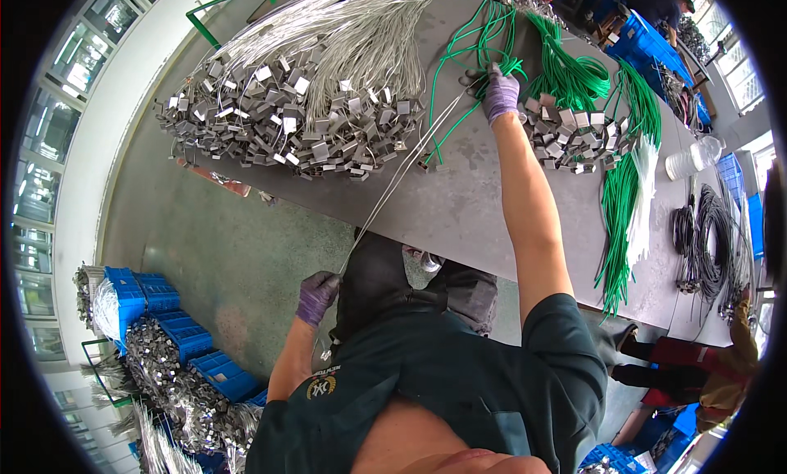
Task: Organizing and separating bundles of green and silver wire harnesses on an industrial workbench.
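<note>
My left hand [318,298], in a purple glove, is closed around thin pale wires [392,191] beside my lap. These wires stretch up over the table edge and end close to my right hand. On the table, my gloved right hand [501,94] has its fingers closed on green wires [485,35], some of which trail loosely toward me. Dark rounded pieces [469,79] lie just left of its fingertips. Right of that hand is a pile of small grey metal blocks [574,136], with looped green wire bundles [570,68] behind it.
A large heap of metal blocks [287,117] with silvery wires [352,39] covers the table's left. A clear bottle [695,158], green and white bundles [627,220] and black coils [707,236] lie right. Blue crates [184,333] stand on the floor. Another person [721,367] is at lower right.
</note>
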`<state>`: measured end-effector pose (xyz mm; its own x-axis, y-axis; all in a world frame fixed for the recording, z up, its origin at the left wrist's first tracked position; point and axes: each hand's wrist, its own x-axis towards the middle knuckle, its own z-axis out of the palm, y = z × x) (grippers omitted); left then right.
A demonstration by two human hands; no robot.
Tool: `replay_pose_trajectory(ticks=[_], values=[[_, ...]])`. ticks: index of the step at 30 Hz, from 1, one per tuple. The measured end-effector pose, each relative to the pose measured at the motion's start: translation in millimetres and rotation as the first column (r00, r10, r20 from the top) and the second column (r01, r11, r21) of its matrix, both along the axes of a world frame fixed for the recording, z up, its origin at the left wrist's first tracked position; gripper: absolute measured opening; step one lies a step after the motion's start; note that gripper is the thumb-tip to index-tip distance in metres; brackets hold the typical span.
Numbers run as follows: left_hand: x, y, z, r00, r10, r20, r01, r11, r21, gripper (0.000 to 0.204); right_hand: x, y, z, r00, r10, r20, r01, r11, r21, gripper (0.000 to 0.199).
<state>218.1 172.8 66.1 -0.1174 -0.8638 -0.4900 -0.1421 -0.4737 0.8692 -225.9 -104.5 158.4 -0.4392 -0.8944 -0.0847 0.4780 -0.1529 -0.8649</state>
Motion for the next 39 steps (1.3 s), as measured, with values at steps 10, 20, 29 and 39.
replay_pose_trajectory(ticks=[10, 20, 29, 39], values=[[-8.1, 2.9, 8.9, 0.999, -0.05, -0.011, 0.051, 0.999, 0.02, 0.016, -0.4, 0.3, -8.9, 0.999, 0.004, -0.042, -0.004, 1.0, -0.003, 0.02], [-4.1, 3.8, 3.5, 0.999, -0.045, -0.022, 0.045, 0.999, 0.002, 0.016, -2.7, 2.4, 2.9, 0.998, -0.015, -0.069, 0.017, 0.999, 0.029, 0.023], [-4.6, 4.7, 5.9, 0.998, -0.036, -0.042, 0.036, 0.999, 0.016, 0.018, -0.8, 7.7, -4.3, 0.999, -0.032, -0.024, 0.03, 0.997, -0.071, 0.023], [-8.1, 2.4, 7.0, 0.997, -0.033, -0.07, 0.036, 0.998, 0.045, 0.017, 8.4, 12.1, -4.9, 0.992, 0.092, -0.089, -0.1, 0.991, -0.091, 0.023]])
